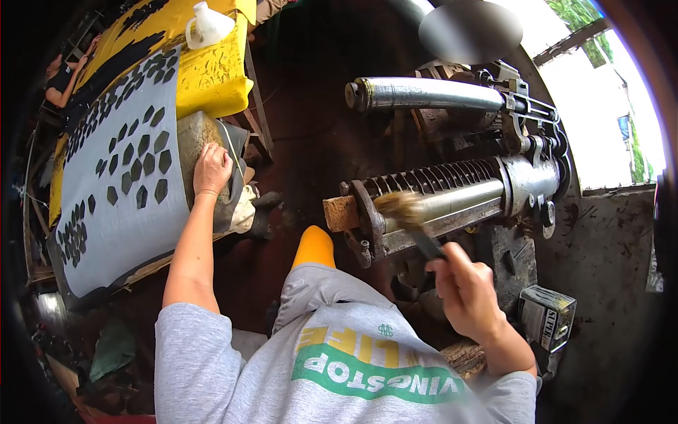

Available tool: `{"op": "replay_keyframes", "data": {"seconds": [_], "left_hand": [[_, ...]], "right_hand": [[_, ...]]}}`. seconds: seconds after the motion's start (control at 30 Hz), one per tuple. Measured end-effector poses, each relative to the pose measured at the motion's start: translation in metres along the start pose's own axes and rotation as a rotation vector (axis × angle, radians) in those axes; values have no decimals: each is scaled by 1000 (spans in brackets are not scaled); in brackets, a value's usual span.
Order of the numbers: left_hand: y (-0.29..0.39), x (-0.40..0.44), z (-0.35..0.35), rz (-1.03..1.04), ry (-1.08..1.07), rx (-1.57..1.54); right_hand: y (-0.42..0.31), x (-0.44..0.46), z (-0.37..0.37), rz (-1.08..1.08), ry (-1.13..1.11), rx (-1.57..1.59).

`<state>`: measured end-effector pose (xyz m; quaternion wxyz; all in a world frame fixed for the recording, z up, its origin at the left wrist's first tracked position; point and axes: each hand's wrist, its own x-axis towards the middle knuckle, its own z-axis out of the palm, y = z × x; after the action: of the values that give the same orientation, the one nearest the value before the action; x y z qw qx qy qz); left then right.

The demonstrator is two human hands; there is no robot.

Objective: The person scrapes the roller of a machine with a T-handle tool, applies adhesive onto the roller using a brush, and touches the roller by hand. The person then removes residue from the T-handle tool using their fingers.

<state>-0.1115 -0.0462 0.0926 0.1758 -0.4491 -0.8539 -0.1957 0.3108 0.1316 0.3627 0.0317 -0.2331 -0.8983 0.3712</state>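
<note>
While the left hand (213,169) is resting on a block (193,134), grip unclear, the right hand (467,290) is clenching a brush handle (426,244), bristles (400,208) jutting beyond it.

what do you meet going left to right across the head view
grey sheet → left hand → block → brush → right hand → tin

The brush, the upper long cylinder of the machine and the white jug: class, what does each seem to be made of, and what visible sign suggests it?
Brush: brownish fibre at the tip, natural or synthetic; motion blur leaves that open.
Upper cylinder: probably smooth metal, given its silvery, bright reflections.
Jug: likely moulded plastic, judging by its whitish, slightly translucent look.
</note>
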Motion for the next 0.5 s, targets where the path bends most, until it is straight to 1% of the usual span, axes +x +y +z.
{"op": "replay_keyframes", "data": {"seconds": [0.03,0.13,0.17,0.27,0.3,0.4,0.43,0.5], "left_hand": [[-1,0,0,2,-2,-5],[-2,-1,1,2,2,-10],[-1,0,0,5,4,-7],[-1,0,0,-1,-2,-8],[-1,0,0,-3,-6,-9],[-2,0,1,12,-1,-6],[-2,1,1,11,-2,-4],[-1,0,0,6,-5,-2]], "right_hand": [[11,2,7,53,-51,-49],[1,7,-5,53,-56,30],[-3,6,-6,41,3,31],[3,7,-2,80,-28,74],[5,9,1,42,-62,-23],[-3,11,-10,59,-84,-13],[-8,11,-15,143,-101,0],[-6,9,-12,78,-55,9]]}}
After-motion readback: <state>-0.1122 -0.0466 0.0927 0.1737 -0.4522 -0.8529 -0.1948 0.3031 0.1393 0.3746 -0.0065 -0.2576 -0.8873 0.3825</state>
